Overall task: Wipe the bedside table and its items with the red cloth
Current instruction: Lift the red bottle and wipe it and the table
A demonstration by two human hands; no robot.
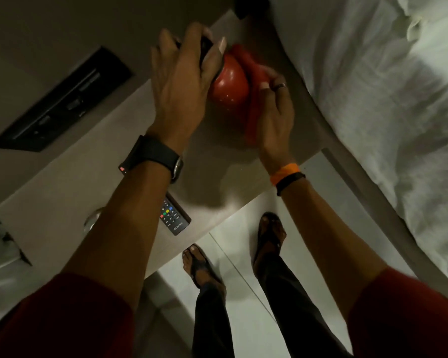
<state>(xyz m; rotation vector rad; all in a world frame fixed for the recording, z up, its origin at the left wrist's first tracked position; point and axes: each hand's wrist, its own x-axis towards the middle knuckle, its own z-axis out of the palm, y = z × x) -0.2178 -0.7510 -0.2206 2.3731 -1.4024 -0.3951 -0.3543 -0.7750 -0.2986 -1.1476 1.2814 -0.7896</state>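
One bed (373, 86) with white linen runs down the right, one bedside table (70, 192) beside it. Two hands are up on the tabletop: the left hand (181, 81) clamps the dark top of one glossy red object (229, 85), possibly a kettle, hard to tell in this dim light. The right hand (274, 109) grips one red cloth (254, 99) pressed against that object's side. One remote control (175, 218) lies near the table's front edge.

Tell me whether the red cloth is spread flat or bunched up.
Bunched: the red cloth is gathered in the right hand, pressed against the red kettle.
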